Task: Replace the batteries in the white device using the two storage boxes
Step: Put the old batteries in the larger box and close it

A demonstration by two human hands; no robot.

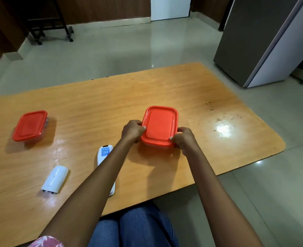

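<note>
— What are the hands doing?
— The left hand (132, 131) and right hand (183, 139) each grip a side of the red-lidded box (159, 126) on the bench (111, 104), thumbs on its lid.
— And the white device (105, 154)?
— Label up, partly under the left forearm. Its cover (55, 179) lies nearby, and the other box (30, 125) sits far left, closed.
</note>
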